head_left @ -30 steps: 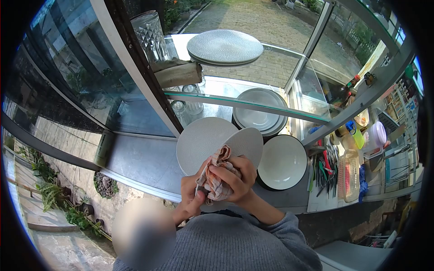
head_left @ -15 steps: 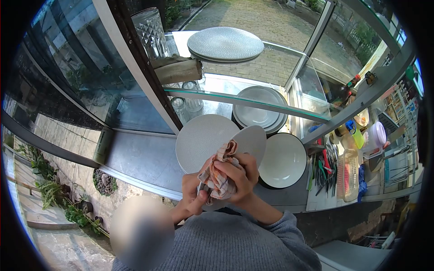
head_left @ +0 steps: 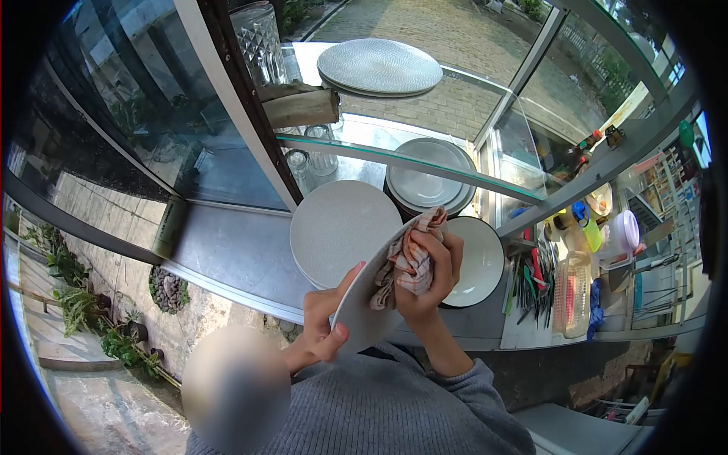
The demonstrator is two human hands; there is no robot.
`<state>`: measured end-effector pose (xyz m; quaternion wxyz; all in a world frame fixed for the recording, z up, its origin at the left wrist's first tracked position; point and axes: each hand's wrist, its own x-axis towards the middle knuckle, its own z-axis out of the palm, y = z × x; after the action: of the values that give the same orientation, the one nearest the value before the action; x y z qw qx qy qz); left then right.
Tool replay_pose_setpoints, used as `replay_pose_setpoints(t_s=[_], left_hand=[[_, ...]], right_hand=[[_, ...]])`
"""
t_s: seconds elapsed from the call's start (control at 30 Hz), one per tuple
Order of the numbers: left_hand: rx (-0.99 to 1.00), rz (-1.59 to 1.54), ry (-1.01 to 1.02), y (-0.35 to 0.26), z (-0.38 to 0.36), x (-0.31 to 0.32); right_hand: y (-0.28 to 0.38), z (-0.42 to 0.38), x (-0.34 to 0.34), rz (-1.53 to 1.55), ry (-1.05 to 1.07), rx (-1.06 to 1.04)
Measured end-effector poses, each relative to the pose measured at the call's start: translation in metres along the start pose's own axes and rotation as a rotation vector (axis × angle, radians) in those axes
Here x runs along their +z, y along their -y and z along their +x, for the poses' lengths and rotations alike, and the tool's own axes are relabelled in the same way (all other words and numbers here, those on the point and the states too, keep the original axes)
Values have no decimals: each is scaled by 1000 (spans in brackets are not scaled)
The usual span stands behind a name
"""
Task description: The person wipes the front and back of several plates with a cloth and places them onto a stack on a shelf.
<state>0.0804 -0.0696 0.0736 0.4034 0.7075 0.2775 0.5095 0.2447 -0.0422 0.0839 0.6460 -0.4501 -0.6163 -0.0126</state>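
My left hand (head_left: 327,317) grips the left rim of a tilted plate (head_left: 362,324), thumb on the near face and fingers behind it. My right hand (head_left: 431,279) is closed round a crumpled, checked orange-and-white cloth (head_left: 414,262), pressed against the plate's upper right face. Behind the held plate, a round pale textured plate (head_left: 341,231) lies on the metal counter. To its right sits a white bowl with a dark rim (head_left: 476,262), partly hidden by my right hand.
Stacked plates (head_left: 428,178) stand inside the glass cabinet, beside drinking glasses (head_left: 322,155). More textured plates (head_left: 379,67) rest on the upper glass shelf (head_left: 485,182). Cutlery (head_left: 535,284) and a plastic basket (head_left: 572,296) are at the right. A metal window frame post (head_left: 235,98) rises at the left.
The held plate has turned more edge-on and its face shows toward the right. My right hand and the cloth have moved right and up, apart from my left hand.
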Motion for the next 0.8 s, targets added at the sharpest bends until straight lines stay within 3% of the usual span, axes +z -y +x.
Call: replay_pose_setpoints(t_s=[0.27, 0.4, 0.5, 0.57, 0.67, 0.8], left_hand=[[-11, -6, -13, -7, -6, -17], [-60, 5, 18, -14, -11, -27], [-58, -25, 21, -21, -8, -33], [-79, -15, 32, -23, -6, -41], [-87, -23, 27, -20, -3, -48], [-83, -28, 25, -20, -7, -49]], right_hand=[[31, -41, 10, 4, 134, -206], [23, -9, 15, -35, 6, -21], [37, 0, 22, -23, -24, 6], [51, -9, 29, -31, -16, 1], [62, -27, 38, -18, 51, -169], [44, -23, 32, -89, 68, -169]])
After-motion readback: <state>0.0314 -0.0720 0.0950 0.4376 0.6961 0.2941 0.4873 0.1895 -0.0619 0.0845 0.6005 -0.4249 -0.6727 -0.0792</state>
